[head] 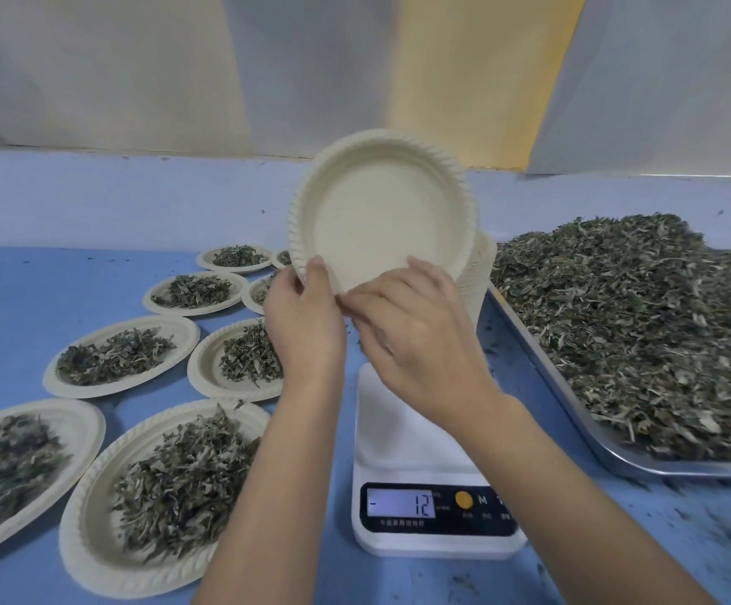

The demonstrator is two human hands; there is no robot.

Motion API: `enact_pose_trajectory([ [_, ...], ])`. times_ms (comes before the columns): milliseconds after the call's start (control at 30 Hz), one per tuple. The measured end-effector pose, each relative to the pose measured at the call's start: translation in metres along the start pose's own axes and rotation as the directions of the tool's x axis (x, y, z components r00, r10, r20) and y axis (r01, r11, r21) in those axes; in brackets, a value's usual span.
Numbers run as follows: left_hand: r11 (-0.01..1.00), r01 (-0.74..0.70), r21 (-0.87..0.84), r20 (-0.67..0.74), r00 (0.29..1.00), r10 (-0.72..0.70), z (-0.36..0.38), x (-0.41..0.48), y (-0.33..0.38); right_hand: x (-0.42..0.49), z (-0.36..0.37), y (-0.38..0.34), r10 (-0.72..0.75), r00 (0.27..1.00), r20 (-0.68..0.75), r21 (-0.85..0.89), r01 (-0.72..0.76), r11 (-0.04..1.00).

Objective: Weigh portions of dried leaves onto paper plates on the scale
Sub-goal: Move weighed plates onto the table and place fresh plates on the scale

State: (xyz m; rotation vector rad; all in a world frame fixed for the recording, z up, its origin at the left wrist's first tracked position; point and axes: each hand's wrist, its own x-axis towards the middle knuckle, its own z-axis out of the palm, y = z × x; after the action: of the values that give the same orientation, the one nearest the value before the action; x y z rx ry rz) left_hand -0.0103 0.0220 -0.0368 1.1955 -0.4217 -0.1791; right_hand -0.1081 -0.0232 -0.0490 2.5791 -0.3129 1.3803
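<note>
An empty cream paper plate is held up and tilted toward me above the table. My left hand pinches its lower rim with thumb in front. My right hand grips the same lower rim beside it. Below the hands sits a white digital scale with nothing on its platform; its display reads minus 12. A big heap of dried leaves fills a metal tray on the right. A stack of empty plates stands behind the held plate.
Several paper plates with leaf portions lie on the blue table at left, the nearest ones being a large plate and another plate at the left edge. Loose leaf crumbs dot the table near the tray. A pale wall rises behind.
</note>
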Motion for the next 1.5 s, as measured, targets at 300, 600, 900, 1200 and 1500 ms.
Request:
enact_pose_trajectory([
  [300,0.953,-0.211,0.218,0.273,0.951,0.148,-0.01,-0.014,0.02,0.0,-0.043,0.032,0.812,0.572,-0.114,0.483,-0.683,0.548],
  [600,0.826,-0.198,0.528,0.344,0.939,0.005,-0.025,-0.011,0.029,-0.018,-0.055,0.052,0.867,0.412,0.281,0.508,-0.83,0.229],
  [900,0.724,0.067,0.687,0.323,0.863,-0.387,-0.032,0.001,0.022,-0.036,-0.047,0.069,0.82,0.338,0.463,0.139,-0.941,0.309],
  [1200,0.572,0.066,0.817,0.34,0.747,-0.571,-0.03,0.0,-0.002,-0.047,-0.035,0.077,0.818,0.329,0.472,-0.113,-0.897,0.426],
  [1500,0.531,0.038,0.846,0.349,0.713,-0.608,-0.027,-0.005,-0.005,-0.058,-0.03,0.078,0.806,0.34,0.484,-0.14,-0.879,0.455],
])
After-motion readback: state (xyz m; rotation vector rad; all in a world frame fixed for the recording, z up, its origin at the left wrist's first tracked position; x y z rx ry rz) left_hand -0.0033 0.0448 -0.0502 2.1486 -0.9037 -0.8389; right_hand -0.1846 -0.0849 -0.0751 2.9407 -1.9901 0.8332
